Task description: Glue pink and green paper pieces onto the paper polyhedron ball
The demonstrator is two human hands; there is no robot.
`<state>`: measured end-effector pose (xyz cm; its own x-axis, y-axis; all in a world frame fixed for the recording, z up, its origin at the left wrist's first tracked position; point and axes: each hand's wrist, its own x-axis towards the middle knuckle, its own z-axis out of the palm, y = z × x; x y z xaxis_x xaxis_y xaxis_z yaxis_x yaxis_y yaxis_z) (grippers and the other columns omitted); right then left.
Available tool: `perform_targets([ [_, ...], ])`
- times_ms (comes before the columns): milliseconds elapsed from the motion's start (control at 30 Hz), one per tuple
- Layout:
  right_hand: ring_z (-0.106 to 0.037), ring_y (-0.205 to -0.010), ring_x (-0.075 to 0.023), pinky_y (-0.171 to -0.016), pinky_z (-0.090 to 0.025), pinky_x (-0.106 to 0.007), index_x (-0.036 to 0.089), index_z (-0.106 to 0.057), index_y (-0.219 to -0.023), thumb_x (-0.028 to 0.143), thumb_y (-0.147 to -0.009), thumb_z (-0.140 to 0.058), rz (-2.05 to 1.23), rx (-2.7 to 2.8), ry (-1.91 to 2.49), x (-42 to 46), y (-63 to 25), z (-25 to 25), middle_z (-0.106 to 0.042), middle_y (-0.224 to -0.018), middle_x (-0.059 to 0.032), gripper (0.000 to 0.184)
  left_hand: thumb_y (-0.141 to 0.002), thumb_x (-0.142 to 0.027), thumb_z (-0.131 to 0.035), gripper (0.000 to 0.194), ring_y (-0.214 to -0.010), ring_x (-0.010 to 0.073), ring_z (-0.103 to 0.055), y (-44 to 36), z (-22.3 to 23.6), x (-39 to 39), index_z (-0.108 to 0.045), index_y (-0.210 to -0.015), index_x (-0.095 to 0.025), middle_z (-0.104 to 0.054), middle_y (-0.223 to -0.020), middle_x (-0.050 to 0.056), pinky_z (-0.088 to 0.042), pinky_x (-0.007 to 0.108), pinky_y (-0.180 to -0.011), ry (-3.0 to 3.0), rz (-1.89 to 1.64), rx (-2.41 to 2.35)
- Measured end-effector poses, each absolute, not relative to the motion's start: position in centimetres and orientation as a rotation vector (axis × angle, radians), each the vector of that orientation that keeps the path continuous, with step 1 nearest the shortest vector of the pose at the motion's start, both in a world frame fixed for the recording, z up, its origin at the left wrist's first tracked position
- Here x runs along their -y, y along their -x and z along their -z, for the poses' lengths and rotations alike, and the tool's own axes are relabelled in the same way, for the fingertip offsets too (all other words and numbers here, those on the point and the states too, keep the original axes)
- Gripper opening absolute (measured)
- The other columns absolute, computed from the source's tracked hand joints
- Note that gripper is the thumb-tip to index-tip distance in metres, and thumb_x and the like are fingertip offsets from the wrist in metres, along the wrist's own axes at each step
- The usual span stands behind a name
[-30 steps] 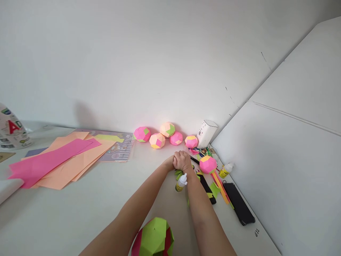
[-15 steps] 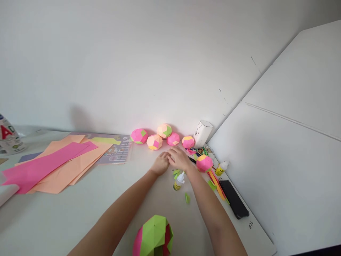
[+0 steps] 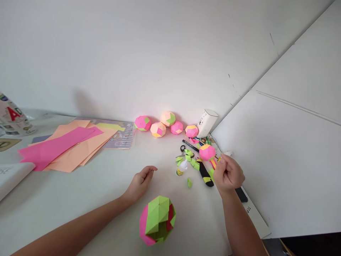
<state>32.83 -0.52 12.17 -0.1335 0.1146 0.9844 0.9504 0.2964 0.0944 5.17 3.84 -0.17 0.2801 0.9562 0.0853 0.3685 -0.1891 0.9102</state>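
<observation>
My left hand [image 3: 140,183] hovers over the white table, its thumb and fingers closed in a pinch. Whatever may be between them is too small to make out. To the right, my right hand [image 3: 229,173] is raised with fingers curled into a pinch, and its contents are hidden too. Below and between my hands sits a green and pink folded-paper ball [image 3: 157,218] with an opening in its side. A small glue bottle [image 3: 181,169] with a white nozzle stands between the hands. Folded green paper pieces [image 3: 189,183] lie near it.
Small scissors [image 3: 182,149], a black pen [image 3: 190,145] and a black-and-yellow cutter [image 3: 205,175] lie beyond the glue. Several finished paper balls [image 3: 158,130] line the wall, near a white box [image 3: 208,122]. Pink and orange paper sheets [image 3: 60,145] cover the left side.
My hands, together near the far paper balls before, have parted. The left came back toward the ball; the right swung right and up. Scissors and cutter are now uncovered, and the view has shifted.
</observation>
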Motion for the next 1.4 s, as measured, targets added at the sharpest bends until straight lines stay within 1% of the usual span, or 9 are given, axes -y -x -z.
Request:
perform_targets([
  [133,-0.062,-0.060,-0.0165,-0.060,-0.049,-0.029,0.019,-0.065,-0.101,0.014,-0.090,-0.045,0.735,1.848,1.455,0.3,-32.5,-8.7,-0.068,-0.069,-0.0044,0.022,-0.097,-0.047,-0.026,0.037,-0.046,0.0124,-0.034,-3.3,-0.4,-1.1,-0.050,-0.107,-0.020,-0.026,-0.055,-0.008,-0.032,0.022,-0.045,-1.501,-0.957,-1.092],
  [233,-0.063,-0.092,-0.0251,-0.076,-0.051,-0.035,0.017,-0.066,-0.099,0.016,-0.088,-0.047,0.624,1.958,1.766,-0.8,-32.9,-5.6,-0.069,-0.096,-0.0127,0.023,-0.097,-0.051,-0.028,0.041,-0.074,0.0182,-0.052,-2.2,-0.4,0.4,-0.044,-0.122,-0.024,-0.050,-0.082,0.003,-0.047,0.032,-0.069,-1.737,-1.280,-0.803],
  [333,-0.056,-0.107,-0.0340,-0.085,-0.047,-0.045,0.015,-0.067,-0.098,0.021,-0.082,-0.057,0.596,1.931,1.899,-1.5,-33.6,-3.8,-0.063,-0.110,-0.0184,0.020,-0.077,-0.079,-0.041,0.086,-0.118,0.0360,-0.044,-2.3,-0.2,1.2,-0.028,-0.142,-0.024,-0.043,-0.126,0.016,-0.039,0.052,-0.098,-2.103,-1.275,-0.381],
  [467,-0.047,-0.118,-0.0369,-0.092,-0.042,-0.049,0.016,-0.065,-0.099,0.021,-0.080,-0.060,0.515,1.906,2.004,-1.9,-34.4,-3.0,-0.060,-0.117,-0.0188,0.020,-0.063,-0.079,-0.061,0.113,-0.137,0.0450,-0.022,-3.5,0.4,1.4,-0.011,-0.149,-0.025,-0.025,-0.144,0.020,-0.027,0.059,-0.108,-2.232,-1.109,-0.186],
  [800,-0.055,-0.087,-0.0280,-0.079,-0.045,-0.040,0.020,-0.058,-0.072,0.018,-0.077,-0.059,0.275,1.868,1.931,-2.0,-34.9,-2.8,-0.064,-0.080,-0.0091,0.005,-0.079,-0.065,-0.059,0.099,-0.142,0.0415,-0.017,-3.1,0.1,0.5,-0.001,-0.151,-0.031,-0.012,-0.156,0.016,-0.026,0.061,-0.111,-2.205,-0.897,-0.331],
  [1067,-0.059,-0.082,-0.0229,-0.073,-0.049,-0.036,0.019,-0.057,-0.076,0.027,-0.080,-0.057,0.054,1.702,1.799,0.6,-33.9,-7.1,-0.065,-0.084,-0.0080,0.009,-0.083,-0.066,-0.053,0.095,-0.145,0.0399,-0.008,-3.1,0.0,0.5,0.001,-0.152,-0.029,-0.003,-0.159,0.015,-0.023,0.058,-0.114,-2.201,-0.778,-0.313],
  [1133,-0.058,-0.065,-0.0161,-0.060,-0.049,-0.028,0.019,-0.057,-0.077,0.035,-0.083,-0.058,-0.166,1.714,1.753,1.9,-33.0,-8.4,-0.063,-0.075,-0.0028,0.018,-0.084,-0.062,-0.055,0.095,-0.145,0.0398,-0.012,-2.9,0.0,0.4,0.002,-0.152,-0.028,-0.006,-0.159,0.015,-0.024,0.058,-0.114,-2.184,-0.728,-0.345],
  [1233,-0.056,-0.063,-0.0128,-0.058,-0.048,-0.026,0.018,-0.058,-0.079,0.038,-0.076,-0.070,-1.153,1.621,1.450,3.6,-31.4,-9.5,-0.057,-0.073,0.0008,0.023,-0.084,-0.058,-0.058,0.096,-0.144,0.0390,-0.018,-2.7,-0.2,0.2,0.003,-0.152,-0.029,-0.010,-0.160,0.015,-0.025,0.057,-0.114,-2.163,-0.684,-0.361],
  [1400,-0.052,-0.063,-0.0096,-0.056,-0.043,-0.023,0.017,-0.060,-0.077,0.037,-0.076,-0.074,-1.498,1.551,1.264,4.8,-29.6,-9.5,-0.057,-0.077,0.0010,0.025,-0.087,-0.055,-0.056,0.088,-0.142,0.0373,-0.024,-2.8,-0.8,0.1,-0.002,-0.152,-0.031,-0.016,-0.159,0.013,-0.029,0.054,-0.113,-2.150,-0.691,-0.335],
])
